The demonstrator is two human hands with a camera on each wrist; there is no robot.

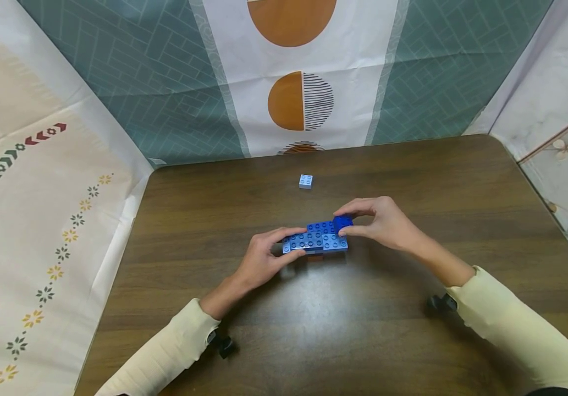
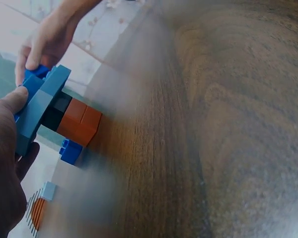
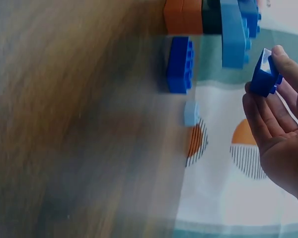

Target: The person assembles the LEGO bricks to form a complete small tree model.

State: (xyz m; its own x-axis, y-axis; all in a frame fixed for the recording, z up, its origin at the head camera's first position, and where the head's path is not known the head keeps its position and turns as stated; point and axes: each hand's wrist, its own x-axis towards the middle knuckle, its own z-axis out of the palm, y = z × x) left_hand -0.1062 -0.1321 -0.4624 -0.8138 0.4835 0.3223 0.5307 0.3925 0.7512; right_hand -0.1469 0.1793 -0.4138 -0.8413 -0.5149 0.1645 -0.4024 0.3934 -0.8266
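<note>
A built stack of toy building bricks stands on the table, with light blue bricks (image 1: 334,242) across its upper part. Under them, the left wrist view shows a dark brick (image 2: 56,110) and orange-red bricks (image 2: 80,122) at the base. My left hand (image 1: 261,256) grips the left end of the light blue layer between thumb and fingers. Between the thumb and fingers of my right hand (image 1: 385,223) is a dark blue brick (image 3: 265,74). It is tilted, its hollow underside partly showing, and in the right wrist view it appears apart from the stack.
Another dark blue brick (image 3: 180,64) lies on the table behind the stack. Farther back sits a small light blue brick (image 1: 305,181). The wooden table (image 1: 343,330) meets a patterned cloth (image 1: 175,82) at its far edge, with more cloth hanging left and right.
</note>
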